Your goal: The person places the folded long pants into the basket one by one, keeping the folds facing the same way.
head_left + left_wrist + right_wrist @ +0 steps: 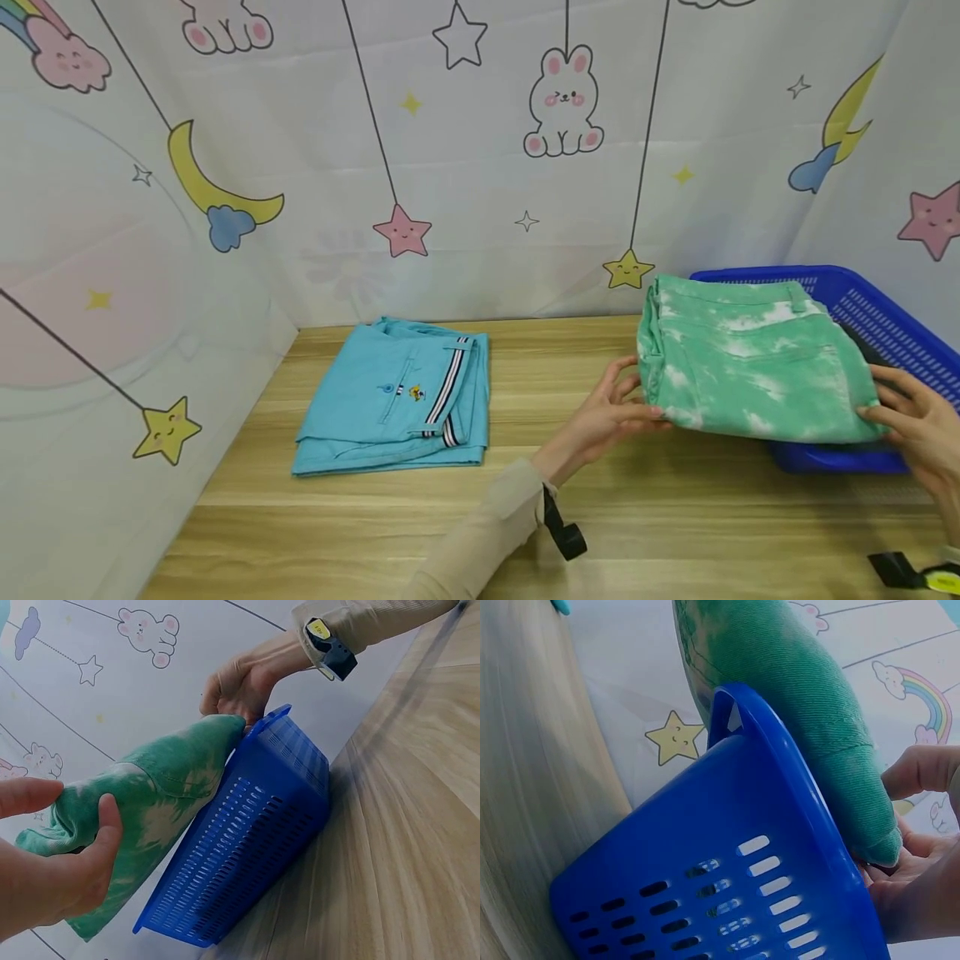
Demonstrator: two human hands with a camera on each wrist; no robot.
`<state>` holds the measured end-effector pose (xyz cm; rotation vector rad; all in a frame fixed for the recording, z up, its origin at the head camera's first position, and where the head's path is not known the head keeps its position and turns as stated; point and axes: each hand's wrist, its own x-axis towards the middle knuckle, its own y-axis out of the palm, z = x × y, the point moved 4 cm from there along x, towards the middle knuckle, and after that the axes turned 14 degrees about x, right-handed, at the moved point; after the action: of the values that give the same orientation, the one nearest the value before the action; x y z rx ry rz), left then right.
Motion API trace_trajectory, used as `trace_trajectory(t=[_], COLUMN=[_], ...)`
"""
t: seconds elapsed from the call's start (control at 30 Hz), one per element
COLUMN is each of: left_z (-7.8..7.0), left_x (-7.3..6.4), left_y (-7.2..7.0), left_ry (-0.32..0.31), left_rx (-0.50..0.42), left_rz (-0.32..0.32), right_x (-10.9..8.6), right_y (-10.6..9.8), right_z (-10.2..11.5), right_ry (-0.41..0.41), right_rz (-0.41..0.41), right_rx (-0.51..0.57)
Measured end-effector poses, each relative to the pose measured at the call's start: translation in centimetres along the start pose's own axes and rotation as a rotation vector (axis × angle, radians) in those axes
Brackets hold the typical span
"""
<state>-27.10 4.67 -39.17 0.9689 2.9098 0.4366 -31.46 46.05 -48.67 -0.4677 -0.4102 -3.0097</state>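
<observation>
From afar I see the left hand (pixel 600 421) and right hand (pixel 918 417), fingers and thumbs clamped on opposite ends of the green garment (pixel 757 371), likely so its folds hold, over the blue basket (pixel 832 459) (touching its rim or not, I can't tell) toward the desk's (pixel 262 517) back right corner.

Green-and-white garment (pixel 161 787) between two hands (pixel 60 881) (pixel 244 688), blue slotted basket (pixel 251 844), wooden table (pixel 397 810)

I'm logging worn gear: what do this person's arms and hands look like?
The left hand and right hand are gloveless beyond beige sleeves. A black strap shows at the left cuff; a black device with a yellow label sits on the right wrist.
</observation>
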Motion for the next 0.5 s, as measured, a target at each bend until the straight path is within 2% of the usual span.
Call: trace_trajectory(t=[0.2, 0.4, 0.5], left_z=[-0.1, -0.2, -0.2], left_x=[0.5, 1.1, 1.4], left_y=[0.5, 1.2, 1.6], left_ry=[-0.014, -0.023, -0.017], left_rx=[0.013, -0.005, -0.009], left_rz=[0.006, 0.005, 0.004], right_x=[0.1, -0.1, 0.0], right_y=[-1.2, -1.9, -2.1], right_z=[0.0, 0.6, 0.9], right_ry=[-0.037, -0.051, -0.049], right_rz=[0.001, 0.007, -0.007], right_rx=[-0.002, 0.072, 0.074])
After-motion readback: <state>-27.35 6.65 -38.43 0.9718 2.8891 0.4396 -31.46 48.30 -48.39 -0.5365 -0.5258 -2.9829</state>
